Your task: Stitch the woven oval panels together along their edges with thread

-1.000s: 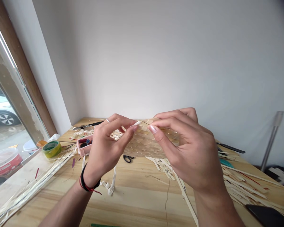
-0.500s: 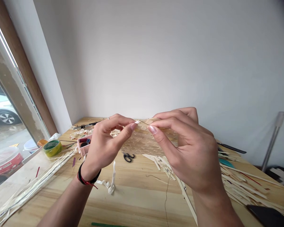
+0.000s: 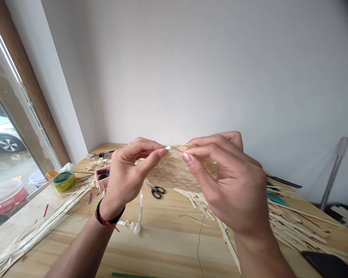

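My left hand [image 3: 127, 170] is closed, its thumb and index finger pinching a bit of white ribbon [image 3: 168, 148] at the upper edge of a woven bamboo-strip sheet [image 3: 169, 172]. Between thumb and index finger, my right hand [image 3: 234, 185] grips a thin dark needle [image 3: 176, 150] that slants up toward the ribbon. Whether its tip is in the ribbon I cannot tell. A brown thread [image 3: 199, 239] hangs below the right hand. The ribbon's loose tail [image 3: 140, 208] drops below the left hand onto the table. Part of the sheet is hidden behind both hands.
Black-handled scissors [image 3: 157, 191] lie on the wooden table [image 3: 162, 239]. To the left are a pink box [image 3: 103, 181] of spools and a green-yellow tape roll [image 3: 63, 181]. Cut strips [image 3: 301, 231] litter the right, near a dark flat object [image 3: 330, 264].
My left hand has shifted slightly left and up, showing more of the scissors. The hanging thread has swung a little left. Both pinches stay close together.
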A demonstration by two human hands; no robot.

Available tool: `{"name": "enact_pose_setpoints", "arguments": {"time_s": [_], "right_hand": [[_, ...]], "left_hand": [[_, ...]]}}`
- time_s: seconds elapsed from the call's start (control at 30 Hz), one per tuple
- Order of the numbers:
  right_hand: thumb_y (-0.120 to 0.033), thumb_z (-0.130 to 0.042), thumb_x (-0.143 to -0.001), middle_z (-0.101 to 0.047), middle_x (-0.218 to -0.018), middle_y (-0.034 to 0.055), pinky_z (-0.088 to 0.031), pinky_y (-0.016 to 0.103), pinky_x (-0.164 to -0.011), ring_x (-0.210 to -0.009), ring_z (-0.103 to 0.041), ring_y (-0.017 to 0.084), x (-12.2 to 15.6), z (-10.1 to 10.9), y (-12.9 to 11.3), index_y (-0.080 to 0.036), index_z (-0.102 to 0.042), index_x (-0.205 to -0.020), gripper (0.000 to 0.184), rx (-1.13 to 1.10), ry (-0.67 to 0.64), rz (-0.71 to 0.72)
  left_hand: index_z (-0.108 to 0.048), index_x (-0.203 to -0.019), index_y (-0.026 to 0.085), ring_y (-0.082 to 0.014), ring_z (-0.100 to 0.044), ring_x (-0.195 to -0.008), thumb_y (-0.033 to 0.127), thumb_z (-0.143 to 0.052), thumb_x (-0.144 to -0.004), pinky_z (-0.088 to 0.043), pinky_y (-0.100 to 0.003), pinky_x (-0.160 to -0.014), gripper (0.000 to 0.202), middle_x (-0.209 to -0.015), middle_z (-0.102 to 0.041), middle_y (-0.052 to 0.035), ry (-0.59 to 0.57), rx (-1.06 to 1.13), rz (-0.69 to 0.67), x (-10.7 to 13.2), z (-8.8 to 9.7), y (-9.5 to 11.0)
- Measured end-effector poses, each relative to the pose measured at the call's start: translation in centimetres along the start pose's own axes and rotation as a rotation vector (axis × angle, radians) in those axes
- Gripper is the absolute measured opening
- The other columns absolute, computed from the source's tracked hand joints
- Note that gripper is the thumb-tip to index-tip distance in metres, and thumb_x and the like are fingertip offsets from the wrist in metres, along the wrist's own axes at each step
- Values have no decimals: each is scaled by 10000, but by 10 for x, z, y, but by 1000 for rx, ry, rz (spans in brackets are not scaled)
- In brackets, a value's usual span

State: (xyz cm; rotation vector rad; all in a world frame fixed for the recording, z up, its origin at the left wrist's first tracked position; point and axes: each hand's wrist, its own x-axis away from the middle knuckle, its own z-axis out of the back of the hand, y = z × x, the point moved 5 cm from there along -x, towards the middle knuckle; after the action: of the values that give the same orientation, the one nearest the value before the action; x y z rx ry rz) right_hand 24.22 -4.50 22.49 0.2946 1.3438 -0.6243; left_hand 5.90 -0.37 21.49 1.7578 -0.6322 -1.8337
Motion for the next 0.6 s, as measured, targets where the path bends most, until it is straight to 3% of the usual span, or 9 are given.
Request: {"name": "enact_pose_setpoints", "arguments": {"time_s": [0.23,0.6], "right_hand": [[-139,-695,-1013,-777,-928,34,-538,438,-875,-981,-686,255,1,-1,-1,-263,-741,-915,165,-3,22,11],[-138,-693,-1019,-779,-932,43,-552,454,-864,-988,-680,267,3,-5,-2,-267,-746,-931,164,-43,32,-33]], "left_hand": [[-847,-871,222,-167,-770,-808,273,-863,-925,-637,-269,-725,76,-890,-820,-46,-29,43,56,0,0,-2],[-777,-843,219,-154,-702,-760,264,-819,-936,-623,-274,-688,112,-830,-762,-32,-54,12,4,-1,0,1]]}}
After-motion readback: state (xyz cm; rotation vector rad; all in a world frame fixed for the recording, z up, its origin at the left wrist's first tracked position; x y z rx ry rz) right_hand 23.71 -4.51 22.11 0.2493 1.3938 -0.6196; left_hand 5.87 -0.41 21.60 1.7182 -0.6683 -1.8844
